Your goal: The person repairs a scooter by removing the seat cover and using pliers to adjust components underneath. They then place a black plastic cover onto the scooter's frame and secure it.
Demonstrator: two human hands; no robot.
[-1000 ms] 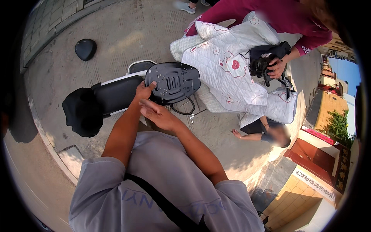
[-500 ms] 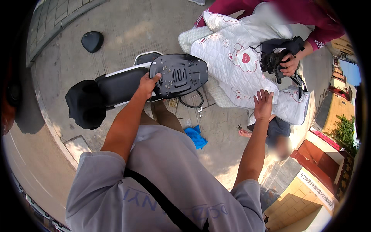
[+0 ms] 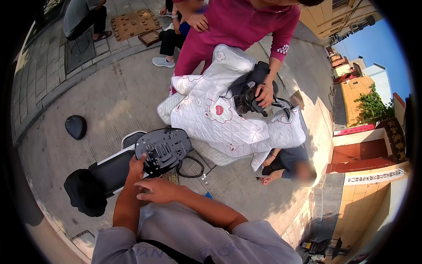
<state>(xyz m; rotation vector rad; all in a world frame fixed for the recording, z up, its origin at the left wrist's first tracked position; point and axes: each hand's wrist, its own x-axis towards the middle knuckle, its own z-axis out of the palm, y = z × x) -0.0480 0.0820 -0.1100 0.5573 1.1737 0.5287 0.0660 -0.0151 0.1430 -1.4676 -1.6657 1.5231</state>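
My left hand grips the near edge of a black rounded mounting plate, its thumb on top. The plate has slots, and several small pieces are scattered over it. It sits beside the long black seat of a white-trimmed scooter. Across my left forearm reaches my right hand, open and holding nothing, fingers stretched to the left. A white quilted cover with red cartoon prints drapes the scooter's front.
In magenta clothes, a person stands beyond the cover, one hand on black gear by the handlebar. Another person is low at the right. A black rounded case lies on the pavement. Farther off is a board with round pieces.
My right hand has swung from beside the white cover leftward to over my left forearm. My left hand stays on the plate. The view has tilted up, showing more people and the board.
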